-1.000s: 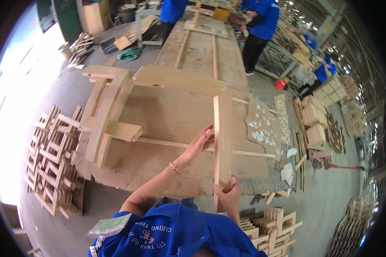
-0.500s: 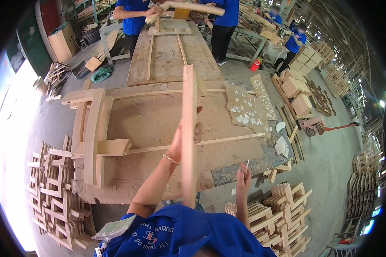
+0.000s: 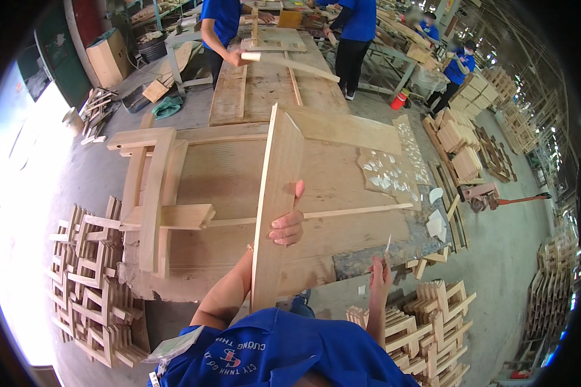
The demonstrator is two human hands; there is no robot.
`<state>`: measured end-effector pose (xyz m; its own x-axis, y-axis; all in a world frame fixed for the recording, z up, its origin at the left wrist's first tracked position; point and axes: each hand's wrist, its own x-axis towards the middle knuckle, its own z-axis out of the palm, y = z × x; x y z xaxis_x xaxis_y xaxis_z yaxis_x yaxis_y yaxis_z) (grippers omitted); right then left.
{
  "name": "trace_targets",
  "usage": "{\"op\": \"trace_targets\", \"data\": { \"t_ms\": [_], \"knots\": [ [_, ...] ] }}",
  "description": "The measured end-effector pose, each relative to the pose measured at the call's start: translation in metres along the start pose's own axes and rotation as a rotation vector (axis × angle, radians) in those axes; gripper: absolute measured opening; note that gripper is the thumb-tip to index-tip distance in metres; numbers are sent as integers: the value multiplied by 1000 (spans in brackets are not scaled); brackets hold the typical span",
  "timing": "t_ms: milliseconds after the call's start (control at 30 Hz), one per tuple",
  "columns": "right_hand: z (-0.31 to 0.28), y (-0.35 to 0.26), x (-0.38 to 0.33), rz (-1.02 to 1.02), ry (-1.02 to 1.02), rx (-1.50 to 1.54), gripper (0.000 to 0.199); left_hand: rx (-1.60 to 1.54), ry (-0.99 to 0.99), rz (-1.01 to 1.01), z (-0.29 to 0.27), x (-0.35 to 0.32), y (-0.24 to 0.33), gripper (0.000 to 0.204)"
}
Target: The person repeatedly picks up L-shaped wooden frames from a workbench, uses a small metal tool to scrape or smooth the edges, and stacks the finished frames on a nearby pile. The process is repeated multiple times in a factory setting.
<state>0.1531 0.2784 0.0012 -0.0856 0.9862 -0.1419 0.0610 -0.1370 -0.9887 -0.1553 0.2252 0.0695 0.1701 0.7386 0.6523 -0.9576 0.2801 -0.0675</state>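
My left hand point(image 3: 286, 228) is closed around the edge of a pale wooden frame piece point(image 3: 272, 193), held upright before my chest. A second wide board point(image 3: 348, 135) runs off to the right from its top, apparently joined to it at a corner. At the bench's near right edge, my right hand point(image 3: 379, 276) pinches a thin, pale, pointed stick point(image 3: 388, 244), its tip up; its exact kind is too small to tell. To the left on the cardboard-covered bench point(image 3: 219, 258) rests an assembled wooden frame point(image 3: 155, 200).
Scraps of white material lie on a brown sheet point(image 3: 384, 171) at the bench's right. Stacked wooden frames stand on the floor at left point(image 3: 90, 271) and right point(image 3: 432, 322). A co-worker point(image 3: 223, 29) across the bench holds a curved wooden piece point(image 3: 290, 63). A pallet jack point(image 3: 484, 197) stands farther right.
The frame piece in my left hand has turned, so its broad face and the board to the right now show. The co-worker's curved piece has come lower. My right hand keeps the stick.
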Motion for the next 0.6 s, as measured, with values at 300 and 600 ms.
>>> {"op": "trace_targets", "data": {
  "t_ms": [300, 600],
  "knots": [
    [-4, 23, -1, 29, 11, -50, 25, 820, 491, 58, 87, -1, 8, 78],
    [18, 18, -8, 20, -36, -107, 15, 2071, 1068, -23, 199, -36, 14, 96]
  ]
}}
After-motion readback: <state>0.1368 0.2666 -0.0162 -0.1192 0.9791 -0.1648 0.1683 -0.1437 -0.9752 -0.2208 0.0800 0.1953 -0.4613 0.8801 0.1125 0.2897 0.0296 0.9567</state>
